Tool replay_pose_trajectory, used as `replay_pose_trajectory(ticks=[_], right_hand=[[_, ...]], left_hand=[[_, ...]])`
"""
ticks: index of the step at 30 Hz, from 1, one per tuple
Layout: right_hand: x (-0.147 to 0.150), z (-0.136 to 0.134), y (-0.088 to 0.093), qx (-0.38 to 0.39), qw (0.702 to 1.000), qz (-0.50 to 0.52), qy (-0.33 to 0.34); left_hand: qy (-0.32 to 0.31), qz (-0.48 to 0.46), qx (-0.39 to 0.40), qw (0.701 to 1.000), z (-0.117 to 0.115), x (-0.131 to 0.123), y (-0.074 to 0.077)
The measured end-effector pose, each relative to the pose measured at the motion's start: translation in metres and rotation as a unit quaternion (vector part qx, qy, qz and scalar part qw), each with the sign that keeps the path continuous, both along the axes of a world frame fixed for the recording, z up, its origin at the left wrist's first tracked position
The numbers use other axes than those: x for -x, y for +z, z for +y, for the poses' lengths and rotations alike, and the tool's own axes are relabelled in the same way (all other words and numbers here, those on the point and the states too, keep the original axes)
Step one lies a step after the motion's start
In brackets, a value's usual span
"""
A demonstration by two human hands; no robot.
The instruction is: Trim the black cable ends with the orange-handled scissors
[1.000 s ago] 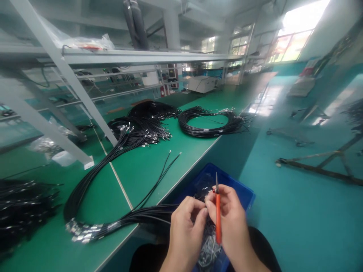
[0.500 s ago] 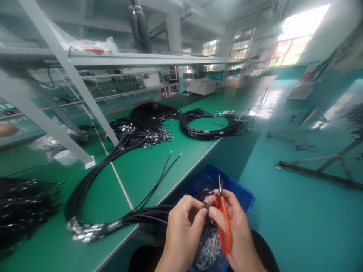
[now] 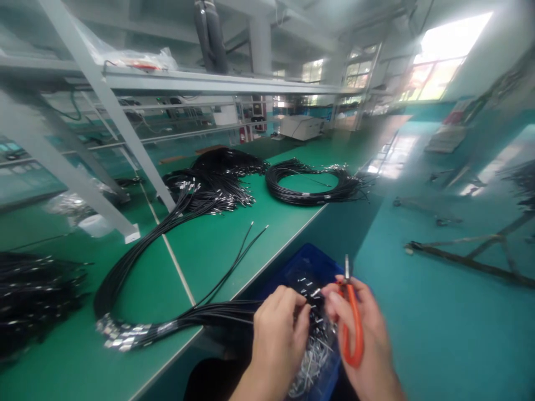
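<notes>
A long green worktop point(image 3: 217, 245) with a pale edge runs from the lower left into the distance, a white metal shelf frame point(image 3: 217, 82) standing over it. On it a long curved bundle of thin black cables point(image 3: 115, 278), with silvery bands near its lowest bend, sweeps round, crosses the near edge and goes out of sight behind the left hand; two loose ends point away on the surface. Farther off lies a round coil of black cables point(image 3: 292, 195), and left of that a heaped pile of black cables point(image 3: 225, 161) with bright tips.

Just off the worktop's edge, below and beyond the hands, sits a deep-blue plastic bin point(image 3: 311, 257). The left hand point(image 3: 276, 328) hangs over its near left part, fingers curled and the thumb close to the forefinger; whether anything is pinched there cannot be told, since the back of the hand hides it.

The right hand point(image 3: 373, 328), well bent, is closed around a slim hand tool with orange loop handles point(image 3: 358, 328), its narrow metal tip pointing up and away. Its thumb and forefinger come near each other, blurred. Between the hands, in the bin, lie tangled whitish strips point(image 3: 312, 362) and small black pieces with silvery ends.
</notes>
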State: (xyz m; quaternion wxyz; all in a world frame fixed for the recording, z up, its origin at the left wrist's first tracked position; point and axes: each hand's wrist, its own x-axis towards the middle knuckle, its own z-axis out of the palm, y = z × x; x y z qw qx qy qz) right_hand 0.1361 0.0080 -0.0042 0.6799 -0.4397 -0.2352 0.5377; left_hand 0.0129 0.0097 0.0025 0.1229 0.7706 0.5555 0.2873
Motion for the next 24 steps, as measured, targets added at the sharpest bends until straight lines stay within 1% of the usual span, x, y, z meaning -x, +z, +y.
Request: replay_pose_trajectory(ticks=[2, 3, 4, 5, 7, 8, 10, 13, 16, 19, 21, 24], right_hand=[[-0.008, 0.002, -0.001, 0.005, 0.999, -0.029, -0.043], [-0.012, 0.003, -0.002, 0.008, 0.998, -0.039, -0.056], [-0.016, 0.004, -0.002, 0.01, 0.997, -0.047, -0.066], [-0.019, 0.005, -0.002, 0.012, 0.996, -0.053, -0.072], [-0.024, 0.006, -0.003, 0.012, 0.996, -0.058, -0.067], [-0.025, 0.006, -0.003, 0.013, 0.997, -0.058, -0.059], [-0.024, 0.006, -0.003, 0.013, 0.998, -0.056, -0.036], [-0.019, 0.008, -0.002, 0.012, 0.998, -0.061, -0.016], [-0.016, 0.01, 0.0, 0.014, 0.998, -0.06, -0.018], [-0.015, 0.01, 0.001, 0.009, 0.999, -0.044, -0.006], [-0.014, 0.008, 0.003, 0.004, 0.999, -0.039, 0.007], [-0.012, 0.004, 0.009, -0.006, 0.998, -0.061, 0.022]], left_hand=[[-0.01, 0.069, 0.072, 0.995, 0.013, 0.007, 0.002], [0.001, 0.102, 0.094, 0.99, 0.023, 0.014, 0.003], [0.034, 0.125, 0.1, 0.986, 0.033, 0.023, 0.004], [0.085, 0.141, 0.097, 0.982, 0.044, 0.035, 0.004], [0.201, 0.169, 0.088, 0.961, 0.065, 0.06, 0.002], [0.24, 0.181, 0.089, 0.95, 0.073, 0.073, 0.001], [0.277, 0.195, 0.097, 0.936, 0.083, 0.093, -0.002], [0.292, 0.194, 0.106, 0.93, 0.085, 0.11, -0.002], [0.283, 0.173, 0.105, 0.938, 0.083, 0.11, 0.008], [0.25, 0.151, 0.086, 0.953, 0.088, 0.097, 0.017], [0.24, 0.148, 0.066, 0.957, 0.098, 0.083, 0.017], [0.239, 0.151, 0.059, 0.957, 0.118, 0.068, 0.01]])
